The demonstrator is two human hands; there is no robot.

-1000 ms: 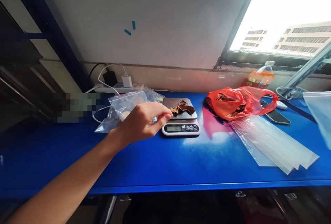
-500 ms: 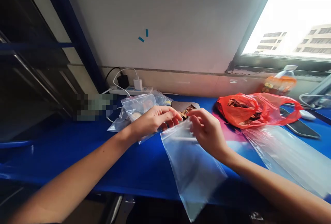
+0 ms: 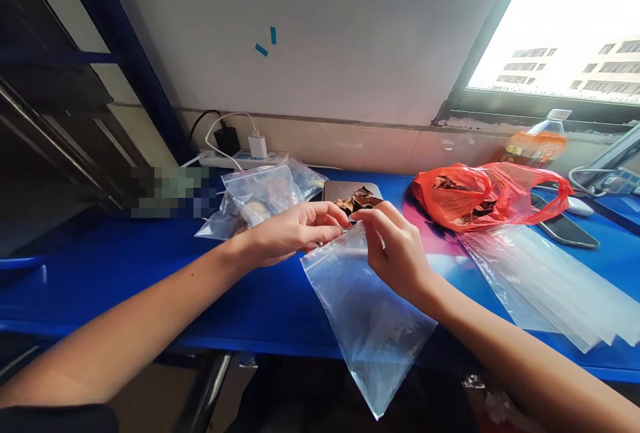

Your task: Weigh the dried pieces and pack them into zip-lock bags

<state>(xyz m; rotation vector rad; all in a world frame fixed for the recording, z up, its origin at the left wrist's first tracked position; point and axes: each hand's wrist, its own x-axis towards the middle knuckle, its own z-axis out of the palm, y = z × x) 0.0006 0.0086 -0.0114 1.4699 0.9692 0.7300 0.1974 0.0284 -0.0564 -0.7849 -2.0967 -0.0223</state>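
Blue worktop (image 3: 260, 306), left to right. Back left: filled clear bags (image 3: 273, 190), at least two, overlapping. Left hand (image 3: 293, 230): thumb close to fingers at the top of the held zip bag (image 3: 370, 300); film between them, cannot tell. That bag, one, hangs past the front edge; judged light, limp, slippery, best held by its lips. Behind: one scale (image 3: 345, 188), dried brown pieces (image 3: 361, 198) on it, count obscured. Right hand (image 3: 400, 250): fingertips apparently pinching the bag's top edge. Toward right edge: one red carrier bag (image 3: 503, 188), one bottle (image 3: 537, 145), one phone (image 3: 570, 225), several flat bags (image 3: 540, 280).
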